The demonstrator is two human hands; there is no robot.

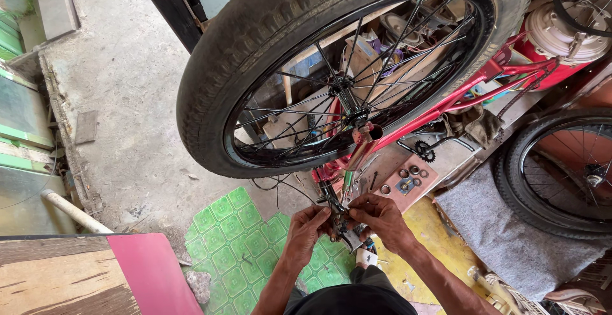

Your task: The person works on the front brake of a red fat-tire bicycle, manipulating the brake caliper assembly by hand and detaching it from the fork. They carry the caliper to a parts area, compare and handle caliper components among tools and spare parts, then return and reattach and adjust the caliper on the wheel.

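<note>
A red bicycle frame (475,85) stands upside down, its front wheel with a thick black tyre (255,41) raised above me. Below the wheel, my left hand (306,229) and my right hand (379,216) meet at a small dark metal part with thin cables (338,216) low on the fork or handlebar end. Both hands pinch this part with their fingertips. The fork leg (360,152) runs down from the hub (347,95) to my hands. What exactly the fingers hold is partly hidden.
A pinkish tray with several small metal parts (408,184) lies just right of my hands. A green patterned mat (233,248) covers the floor below. Another wheel (561,171) leans at right above a grey cloth (503,232). A wooden board with a red panel (76,277) is at lower left.
</note>
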